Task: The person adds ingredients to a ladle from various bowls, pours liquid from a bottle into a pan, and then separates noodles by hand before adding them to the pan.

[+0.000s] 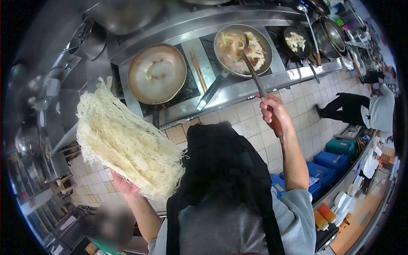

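Note:
A large bundle of pale dry noodles (pixel 127 142) rests on my left hand (pixel 124 182), whose fingers are mostly hidden beneath it. My right hand (pixel 274 111) is wrapped round the wooden handle of a ladle (pixel 255 76). The ladle's bowl dips into a pan (pixel 267 44) of bubbling brown liquid with whitish food in it. To the left on the stove sits a wide pan (pixel 138 70) with a little liquid at its bottom. A pair of chopsticks (pixel 198 71) lies between the two pans.
A small black pan (pixel 307 52) with pale pieces sits at the stove's right, near stacked metal bowls (pixel 329 36). Another person (pixel 378 108) stands at the far right. Blue bins (pixel 331 160) and a counter with sauce bottles (pixel 326 213) are at the lower right.

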The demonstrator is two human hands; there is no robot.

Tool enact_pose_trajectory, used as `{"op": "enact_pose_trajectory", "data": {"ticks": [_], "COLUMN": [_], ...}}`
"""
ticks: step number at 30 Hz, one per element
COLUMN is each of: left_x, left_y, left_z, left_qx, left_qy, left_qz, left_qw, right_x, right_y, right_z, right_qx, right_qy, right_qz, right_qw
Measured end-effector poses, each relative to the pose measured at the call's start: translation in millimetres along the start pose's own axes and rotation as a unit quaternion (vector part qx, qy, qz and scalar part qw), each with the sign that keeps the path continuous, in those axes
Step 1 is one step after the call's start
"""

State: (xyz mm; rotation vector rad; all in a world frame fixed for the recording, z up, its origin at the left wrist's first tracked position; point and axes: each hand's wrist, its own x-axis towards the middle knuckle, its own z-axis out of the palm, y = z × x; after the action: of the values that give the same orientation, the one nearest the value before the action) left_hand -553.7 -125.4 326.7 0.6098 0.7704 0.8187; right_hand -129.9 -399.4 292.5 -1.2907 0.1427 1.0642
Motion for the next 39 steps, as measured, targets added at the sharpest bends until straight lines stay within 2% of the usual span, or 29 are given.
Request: {"op": "enact_pose_trajectory", "data": {"ticks": [3,5,8,12,15,17,18,20,23,26,31,39], "left_x": [2.7,4.8,4.9,11.8,17.3,22.0,22.1,20.8,22.8,26.1,30.2,35.0], "left_y": [-0.1,-0.7,-2.0,-4.5,-7.3,-10.0,-9.4,-7.5,-9.5,-8.6,-8.4,-7.3], "left_z": [-5.5,-10.3,-3.5,-16.9,-19.7,-31.7,-23.6,-0.6,3.8,3.7,-4.1,0.5], "left_qx": [0.035,-0.049,0.025,-0.026,0.009,0.110,0.111,-0.035,-0.025,-0.026,-0.037,-0.072], "left_qy": [-0.019,-0.078,-0.024,-0.028,-0.067,-0.093,-0.096,-0.080,-0.048,-0.102,-0.103,-0.102], "left_qz": [0.014,-0.043,-0.004,-0.033,-0.009,0.050,0.048,-0.049,-0.042,-0.043,-0.064,-0.082], "left_qw": [0.999,0.995,0.999,0.999,0.998,0.988,0.988,0.995,0.998,0.994,0.992,0.989], "right_x": [-5.4,-11.2,-22.1,-36.0,-43.7,-48.6,-50.9,-55.0,-60.3,-65.4,-74.7,-75.5], "right_y": [1.7,5.0,9.1,11.1,13.6,15.5,16.2,18.2,21.1,23.7,24.2,30.6], "right_z": [-4.9,-8.4,-10.4,-13.2,-19.1,-21.8,-22.5,-24.2,-26.6,-25.0,-19.8,-28.2], "right_qx": [0.056,0.068,0.060,-0.020,-0.057,-0.075,-0.096,-0.115,-0.131,-0.162,-0.227,-0.252], "right_qy": [-0.018,-0.028,-0.026,0.033,0.053,0.063,0.072,0.084,0.103,0.129,0.167,0.186], "right_qz": [0.012,0.010,-0.006,-0.030,-0.047,-0.056,-0.064,-0.072,-0.077,-0.084,-0.120,-0.133], "right_qw": [0.998,0.997,0.998,0.999,0.996,0.994,0.991,0.987,0.983,0.975,0.952,0.940]}}
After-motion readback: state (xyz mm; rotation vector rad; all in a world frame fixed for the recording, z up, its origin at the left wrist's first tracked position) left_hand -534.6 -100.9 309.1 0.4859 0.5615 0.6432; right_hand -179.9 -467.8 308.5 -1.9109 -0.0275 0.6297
